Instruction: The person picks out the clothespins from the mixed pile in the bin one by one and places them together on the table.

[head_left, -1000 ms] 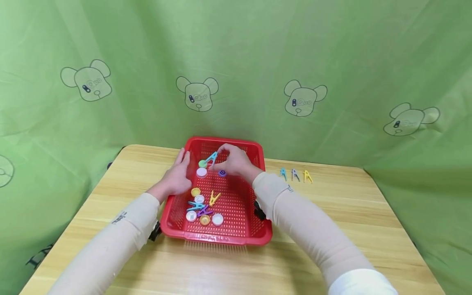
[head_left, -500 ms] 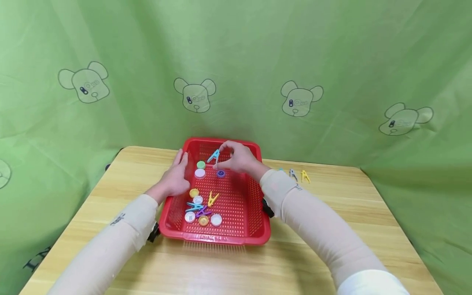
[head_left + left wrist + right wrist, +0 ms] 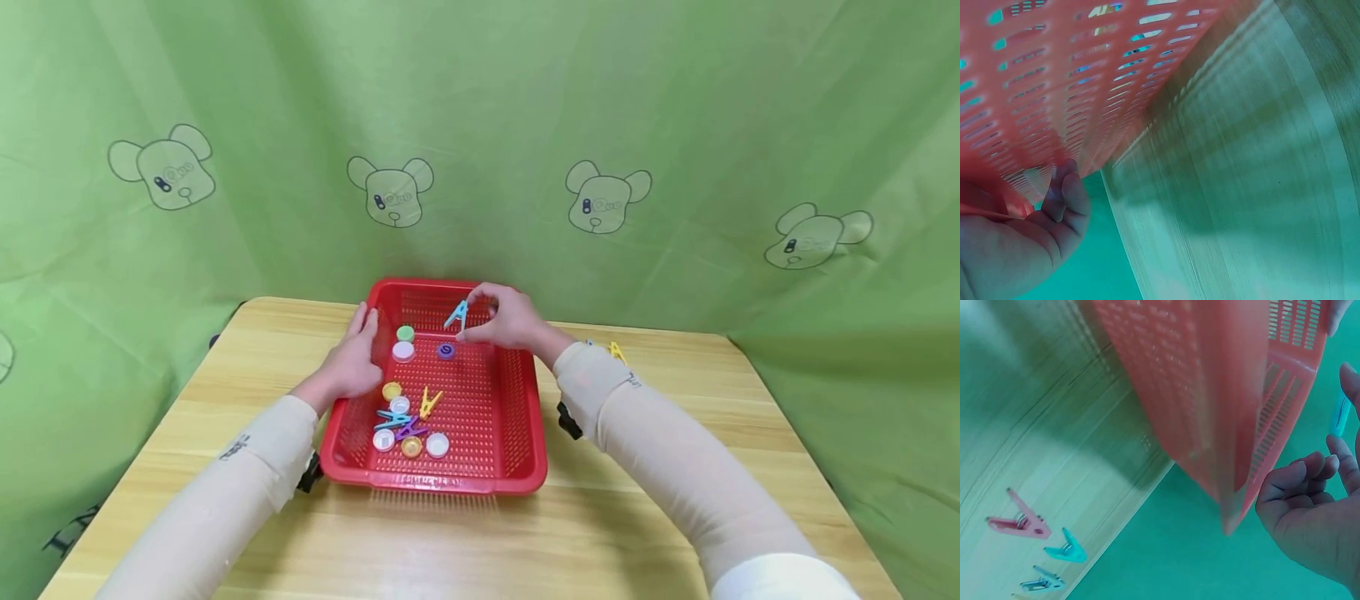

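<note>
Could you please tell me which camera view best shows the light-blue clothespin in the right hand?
The head view: there the light-blue clothespin shows its A-shaped outline, pinched by the right hand. The right wrist view shows only a narrow strip of it near the picture's edge; in the left wrist view I cannot make it out.

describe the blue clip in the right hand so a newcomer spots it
Start at the red basket on the wooden table. Over the basket's far half, the right hand pinches a light blue clip. It alone is held up; the other clips lie in the basket or on the table.
</note>
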`<state>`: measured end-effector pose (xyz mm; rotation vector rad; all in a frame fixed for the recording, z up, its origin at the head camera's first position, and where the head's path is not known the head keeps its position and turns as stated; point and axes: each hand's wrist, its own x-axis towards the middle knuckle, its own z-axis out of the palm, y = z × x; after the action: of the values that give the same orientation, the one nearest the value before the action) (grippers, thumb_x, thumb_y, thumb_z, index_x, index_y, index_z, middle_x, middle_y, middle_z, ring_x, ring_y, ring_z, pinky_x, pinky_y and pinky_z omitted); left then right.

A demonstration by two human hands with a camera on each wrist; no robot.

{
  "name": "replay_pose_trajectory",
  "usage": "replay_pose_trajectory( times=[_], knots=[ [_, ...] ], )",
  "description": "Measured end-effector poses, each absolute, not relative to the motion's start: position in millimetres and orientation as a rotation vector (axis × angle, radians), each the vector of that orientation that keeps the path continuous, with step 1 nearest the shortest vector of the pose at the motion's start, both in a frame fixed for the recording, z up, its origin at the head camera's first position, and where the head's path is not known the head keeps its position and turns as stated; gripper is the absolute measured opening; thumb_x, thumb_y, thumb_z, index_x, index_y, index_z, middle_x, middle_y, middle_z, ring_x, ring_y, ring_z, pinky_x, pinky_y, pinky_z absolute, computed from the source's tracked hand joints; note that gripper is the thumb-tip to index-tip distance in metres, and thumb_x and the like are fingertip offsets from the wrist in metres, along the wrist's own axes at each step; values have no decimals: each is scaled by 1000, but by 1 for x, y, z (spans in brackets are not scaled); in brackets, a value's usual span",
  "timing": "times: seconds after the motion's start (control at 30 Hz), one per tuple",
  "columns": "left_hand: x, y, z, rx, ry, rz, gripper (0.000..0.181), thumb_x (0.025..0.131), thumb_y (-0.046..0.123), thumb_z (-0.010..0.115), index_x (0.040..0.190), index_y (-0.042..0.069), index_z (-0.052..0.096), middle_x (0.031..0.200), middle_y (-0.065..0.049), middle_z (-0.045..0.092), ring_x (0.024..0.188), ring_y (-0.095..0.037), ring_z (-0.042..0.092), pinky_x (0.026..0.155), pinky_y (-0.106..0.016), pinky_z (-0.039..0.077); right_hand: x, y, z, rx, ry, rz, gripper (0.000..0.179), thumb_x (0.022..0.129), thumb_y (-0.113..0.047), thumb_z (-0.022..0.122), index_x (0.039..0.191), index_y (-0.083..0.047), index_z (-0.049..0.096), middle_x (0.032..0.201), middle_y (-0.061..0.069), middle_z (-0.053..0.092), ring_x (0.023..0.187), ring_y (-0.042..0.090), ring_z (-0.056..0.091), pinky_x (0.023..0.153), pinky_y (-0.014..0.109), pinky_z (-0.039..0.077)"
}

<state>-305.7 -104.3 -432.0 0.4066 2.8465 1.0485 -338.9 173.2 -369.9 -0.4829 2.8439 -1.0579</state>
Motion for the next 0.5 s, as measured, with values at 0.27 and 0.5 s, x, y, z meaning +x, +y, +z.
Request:
replay_pose_trajectory(
  times=[0.27, 0.5],
  knots=[
    [-305, -104, -431, 407, 2848, 1031, 101, 77, -8, 61, 159, 0, 3, 165, -11, -15, 145, -41, 19, 102, -49, 45, -338, 193, -371, -421, 2821, -1065, 54, 75, -34, 89, 118, -16, 61, 79, 7, 43, 74, 20, 42, 58, 31, 37],
    [-305, -103, -430, 408, 2839, 1034, 101, 77, -9, 62, 159, 1, 3, 165, -10, -16, 145, -41, 20, 101, -49, 45, -337, 208, -373, -420, 2813, -1084, 56, 74, -31, 90, 119, -12, 62, 76, 6, 43, 74, 20, 41, 60, 32, 36]
  ],
)
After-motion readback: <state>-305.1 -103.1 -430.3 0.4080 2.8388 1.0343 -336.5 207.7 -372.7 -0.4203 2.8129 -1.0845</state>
